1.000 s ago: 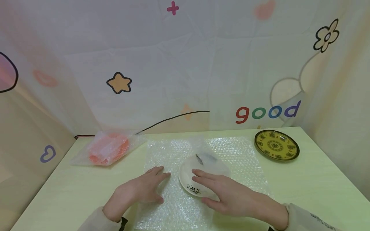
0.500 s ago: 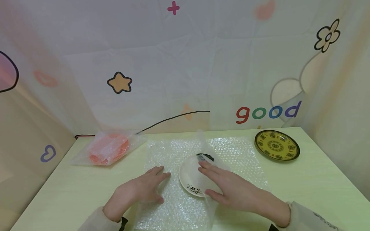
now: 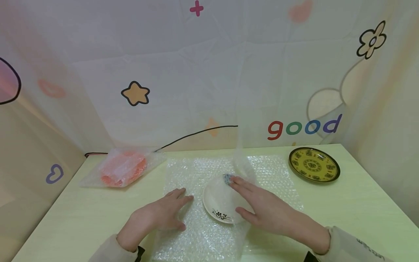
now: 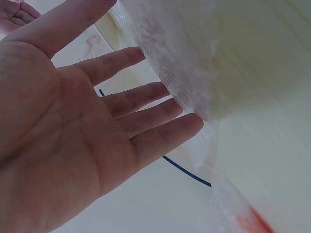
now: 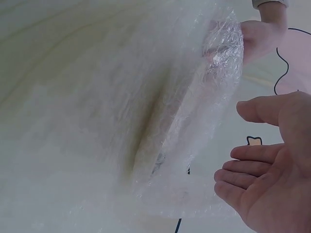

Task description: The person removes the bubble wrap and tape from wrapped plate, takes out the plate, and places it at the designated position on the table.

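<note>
A white plate (image 3: 212,198) with dark flower prints lies on a sheet of bubble wrap (image 3: 186,173). A see-through flap of the wrap covers the plate's right side, and its edge stands up somewhat. My right hand (image 3: 266,211) is over that side, fingers extended towards the far rim's dark print; contact with the flap is unclear. To the left of the plate, my left hand (image 3: 157,214) rests on the wrap with its fingers spread. In the left wrist view, the left fingertips (image 4: 192,124) meet the wrap's surface.
A pink object in a clear wrapping (image 3: 124,169) lies at the back left of the table (image 3: 356,218). A yellow-brown plate with a dark rim (image 3: 313,165) sits at the back right. Behind the table hangs a printed cloth (image 3: 183,80).
My right hand has shifted a little to the right over the plate. The wrap flap's edge has risen and drawn back rightward. My left hand has stayed in place.
</note>
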{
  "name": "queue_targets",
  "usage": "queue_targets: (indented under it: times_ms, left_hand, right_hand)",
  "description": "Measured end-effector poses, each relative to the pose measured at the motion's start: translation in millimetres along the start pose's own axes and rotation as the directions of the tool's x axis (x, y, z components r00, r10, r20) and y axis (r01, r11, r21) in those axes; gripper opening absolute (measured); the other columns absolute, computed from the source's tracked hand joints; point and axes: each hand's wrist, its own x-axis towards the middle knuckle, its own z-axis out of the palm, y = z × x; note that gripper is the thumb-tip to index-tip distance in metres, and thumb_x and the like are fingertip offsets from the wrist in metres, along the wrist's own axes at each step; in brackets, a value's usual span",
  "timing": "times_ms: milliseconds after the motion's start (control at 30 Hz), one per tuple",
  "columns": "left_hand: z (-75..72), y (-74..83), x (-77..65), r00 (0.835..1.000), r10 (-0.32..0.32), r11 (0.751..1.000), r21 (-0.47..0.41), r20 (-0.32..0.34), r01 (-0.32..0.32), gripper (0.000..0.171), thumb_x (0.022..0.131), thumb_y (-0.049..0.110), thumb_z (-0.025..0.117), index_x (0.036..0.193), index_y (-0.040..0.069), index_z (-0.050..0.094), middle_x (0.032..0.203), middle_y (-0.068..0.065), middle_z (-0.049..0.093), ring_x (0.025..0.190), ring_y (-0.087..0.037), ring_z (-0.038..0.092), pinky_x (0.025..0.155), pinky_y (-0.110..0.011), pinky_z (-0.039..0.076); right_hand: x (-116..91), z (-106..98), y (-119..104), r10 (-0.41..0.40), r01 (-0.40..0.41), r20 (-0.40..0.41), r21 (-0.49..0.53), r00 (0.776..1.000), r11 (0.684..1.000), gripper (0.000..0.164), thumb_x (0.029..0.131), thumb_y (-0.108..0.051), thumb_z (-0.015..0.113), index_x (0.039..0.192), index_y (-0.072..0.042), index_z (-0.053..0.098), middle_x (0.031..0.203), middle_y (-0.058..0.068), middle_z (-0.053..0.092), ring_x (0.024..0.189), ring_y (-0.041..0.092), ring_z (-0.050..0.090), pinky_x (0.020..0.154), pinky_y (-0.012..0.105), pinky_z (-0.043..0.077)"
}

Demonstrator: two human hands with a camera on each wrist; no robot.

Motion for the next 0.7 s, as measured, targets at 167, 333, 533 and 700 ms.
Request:
queue_targets:
  times_ms: [167,333,533,700]
  left_hand:
    - [0.1,0.1,-1.0,1.000,0.005,1.000,-0.004,-0.004,-0.005,0.077,0.084,0.020,0.086,0.151,0.008,0.050,0.162,-0.023,0.030,0.150,-0.040,0.025,0.115,-0.058,0.032]
    - [-0.8,0.7,-1.4,1.000,0.007,1.000,-0.011,0.000,-0.007,0.077,0.084,0.019,0.086,0.151,0.008,0.050,0.162,-0.023,0.030,0.150,-0.041,0.025,0.115,-0.059,0.032]
    - [-1.0,1.3,-0.6,1.000,0.002,1.000,-0.009,0.003,-0.002,0.077,0.084,0.019,0.087,0.150,0.007,0.050,0.162,-0.023,0.030,0.151,-0.039,0.025,0.116,-0.057,0.033]
    - [-0.5,1.0,-0.8,1.000,-0.001,1.000,-0.013,0.002,0.001,0.077,0.084,0.019,0.087,0.150,0.008,0.050,0.162,-0.022,0.031,0.151,-0.039,0.025,0.116,-0.056,0.032]
  right_hand:
    - [0,-1,2,-0.001,0.000,-0.045,-0.022,0.999,1.000,0.064,0.098,-0.019,0.072,0.152,0.001,0.045,0.161,0.016,0.037,0.147,0.032,0.037,0.111,0.052,0.040]
    - [-1,-3,4,-0.010,0.006,-0.082,-0.044,0.997,0.999,0.063,0.097,-0.018,0.073,0.151,0.001,0.047,0.161,0.016,0.037,0.146,0.034,0.039,0.110,0.052,0.041]
    - [2,-6,8,-0.008,-0.002,-0.112,-0.094,0.994,0.996,0.061,0.096,-0.018,0.074,0.148,0.003,0.049,0.160,0.018,0.039,0.146,0.035,0.039,0.110,0.053,0.041]
    - [4,-9,12,0.013,-0.029,-0.125,-0.127,0.992,0.992,0.061,0.096,-0.018,0.074,0.146,0.006,0.050,0.159,0.020,0.039,0.145,0.038,0.038,0.113,0.055,0.036]
